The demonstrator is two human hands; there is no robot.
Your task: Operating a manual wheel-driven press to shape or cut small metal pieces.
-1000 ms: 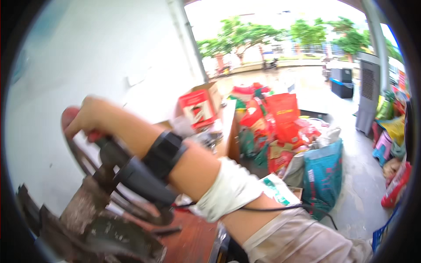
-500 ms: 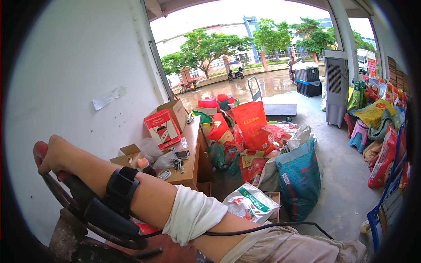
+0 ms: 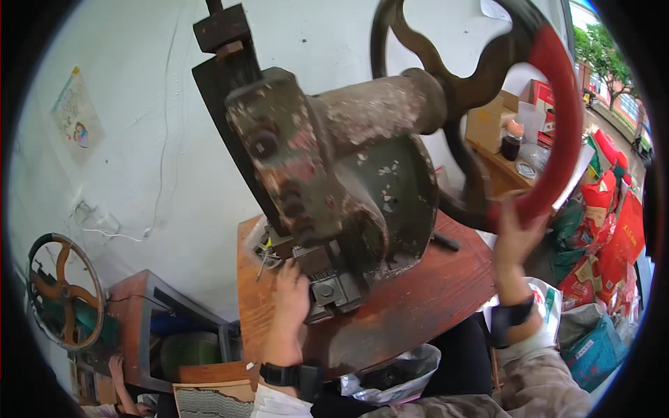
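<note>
Left hand (image 3: 289,292) at mid-frame, fingertips against the die block (image 3: 325,282); cannot tell whether they pinch anything. Right hand (image 3: 517,233), right of centre and blurred, curls round the red lower rim of the wheel (image 3: 468,96). Press (image 3: 289,160), paint chipped, fills upper centre, standing on the reddish table (image 3: 425,299); die block at its foot.

Containers: clear tub (image 3: 252,242) just left of the die block, small bits inside, too small to name. Plastic bag (image 3: 428,359), lower centre, open, dark contents unclear. Carton (image 3: 486,127) and jar (image 3: 511,146), dark-filled, on the desk at right. Red sack (image 3: 622,237) at right edge, teal sack (image 3: 596,355) lower right; contents hidden. Lower left: co-worker's hand (image 3: 116,366) near a second wheel (image 3: 66,289).
</note>
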